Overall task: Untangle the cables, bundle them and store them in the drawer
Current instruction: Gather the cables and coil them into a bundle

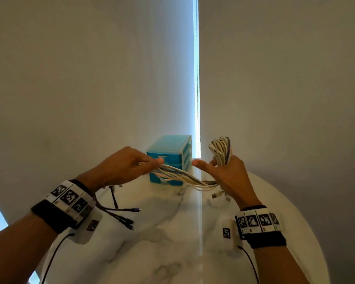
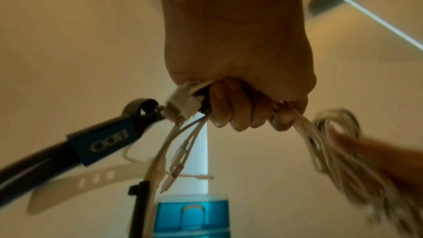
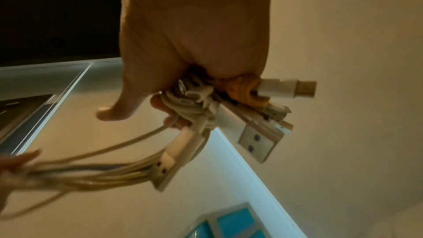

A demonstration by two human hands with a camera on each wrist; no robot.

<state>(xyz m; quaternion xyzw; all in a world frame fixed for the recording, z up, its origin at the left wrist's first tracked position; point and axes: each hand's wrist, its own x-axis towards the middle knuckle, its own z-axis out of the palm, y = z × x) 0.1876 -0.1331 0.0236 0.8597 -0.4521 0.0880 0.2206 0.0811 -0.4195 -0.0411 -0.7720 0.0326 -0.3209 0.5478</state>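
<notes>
Surface: round white marble-look table (image 1: 172,242), small blue plastic drawer unit (image 1: 170,158) at 12 o'clock, drawers closed.
Left hand (image 1: 123,167): fist round the white cable strands (image 1: 182,177).
Right hand (image 1: 230,177): clasps the coiled end.
Risk: dangling plugs snag — coil springs loose.

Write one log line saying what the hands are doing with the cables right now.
left hand: grips white cables | right hand: holds their coiled loops | blue drawer unit: shut, behind | stage: bundling, not stored

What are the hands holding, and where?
Both hold the white cables: left hand grips the loose strands, right hand grips the coiled loops.
</notes>
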